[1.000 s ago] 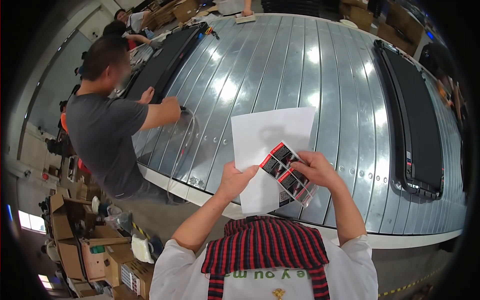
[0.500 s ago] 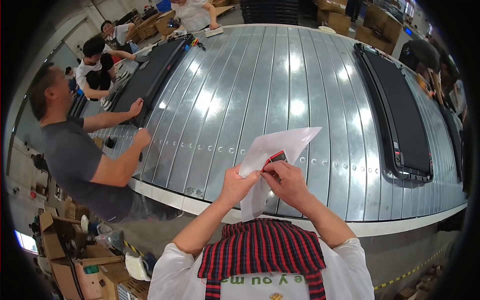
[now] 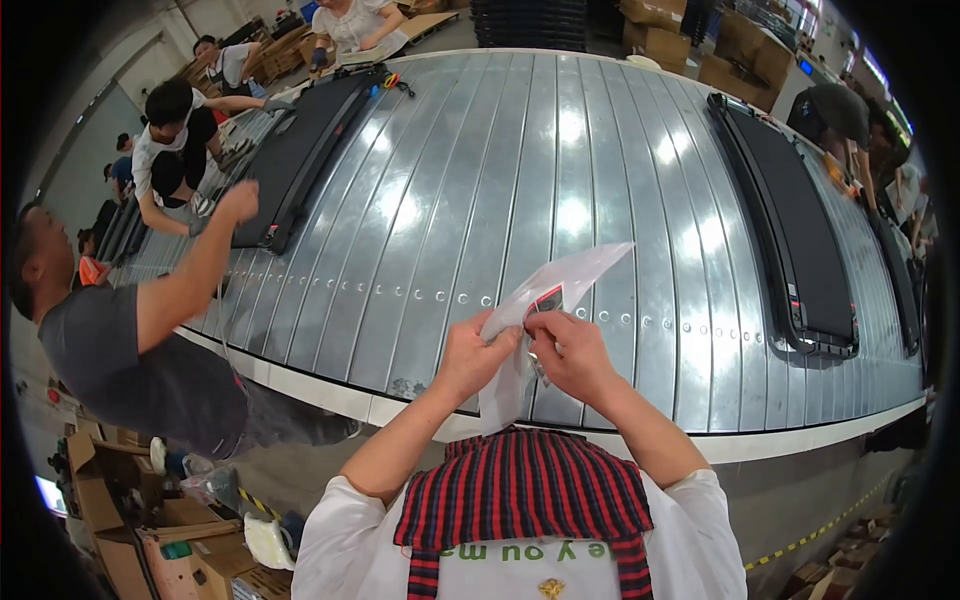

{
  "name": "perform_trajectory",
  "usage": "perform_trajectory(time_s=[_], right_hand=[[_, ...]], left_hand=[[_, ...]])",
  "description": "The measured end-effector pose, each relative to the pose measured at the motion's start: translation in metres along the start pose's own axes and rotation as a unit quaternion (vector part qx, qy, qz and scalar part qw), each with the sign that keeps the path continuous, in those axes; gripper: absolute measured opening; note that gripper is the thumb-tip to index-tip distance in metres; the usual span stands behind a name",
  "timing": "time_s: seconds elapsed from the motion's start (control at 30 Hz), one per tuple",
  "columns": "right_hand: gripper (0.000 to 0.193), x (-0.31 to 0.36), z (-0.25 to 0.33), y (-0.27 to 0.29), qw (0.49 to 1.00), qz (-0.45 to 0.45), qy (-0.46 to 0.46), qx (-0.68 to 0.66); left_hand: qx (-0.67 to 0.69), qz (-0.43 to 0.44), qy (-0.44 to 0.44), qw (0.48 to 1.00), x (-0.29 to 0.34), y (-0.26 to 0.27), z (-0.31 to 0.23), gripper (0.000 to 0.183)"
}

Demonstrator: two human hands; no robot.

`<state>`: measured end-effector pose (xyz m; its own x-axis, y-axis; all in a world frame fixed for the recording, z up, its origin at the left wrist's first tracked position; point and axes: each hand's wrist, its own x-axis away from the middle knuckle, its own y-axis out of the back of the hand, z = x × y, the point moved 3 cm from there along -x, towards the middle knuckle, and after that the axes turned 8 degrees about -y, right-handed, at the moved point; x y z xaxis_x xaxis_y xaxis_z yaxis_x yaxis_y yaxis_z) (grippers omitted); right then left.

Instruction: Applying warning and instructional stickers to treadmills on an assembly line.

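Observation:
A bent white sheet (image 3: 590, 268) is held over the metal surface in front of me. My left hand (image 3: 476, 354) grips its left edge, thumb on top and fingers behind. On the sheet is a small black label with a red border (image 3: 546, 301). My right hand (image 3: 570, 350) pinches at the lower end of this label, thumb and forefinger together. Those fingertips partly cover it, so I cannot tell how much of it is off the sheet. Both hands are close together, above the near edge of the slatted conveyor (image 3: 450, 230).
A long black treadmill-like deck (image 3: 790, 220) lies to the right, and another black deck (image 3: 305, 150) to the left. Co-workers stand along the left, far and right sides; the nearest, in a grey shirt (image 3: 100, 335), has an arm raised. Cardboard boxes (image 3: 100, 480) sit at lower left.
The grey-shirted co-worker has moved left and lifted a hand off the left deck. The co-worker at the far side has shifted left. My hands and the sheet stay almost in place.

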<state>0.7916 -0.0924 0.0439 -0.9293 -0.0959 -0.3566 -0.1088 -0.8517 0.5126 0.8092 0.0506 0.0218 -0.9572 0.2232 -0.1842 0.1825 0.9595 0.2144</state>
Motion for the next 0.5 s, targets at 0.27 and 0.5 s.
perform_trajectory(time_s=[0.27, 0.5], right_hand=[[0.011, -0.012, 0.007, -0.01, 1.0, 0.021, -0.016, 0.004], [0.013, -0.018, 0.0, -0.015, 0.99, 0.075, -0.085, -0.079]], left_hand=[[-0.005, 0.007, -0.031, 0.999, -0.003, 0.014, 0.003, 0.023], [-0.003, -0.022, -0.007, 1.0, -0.002, 0.019, 0.002, 0.02]])
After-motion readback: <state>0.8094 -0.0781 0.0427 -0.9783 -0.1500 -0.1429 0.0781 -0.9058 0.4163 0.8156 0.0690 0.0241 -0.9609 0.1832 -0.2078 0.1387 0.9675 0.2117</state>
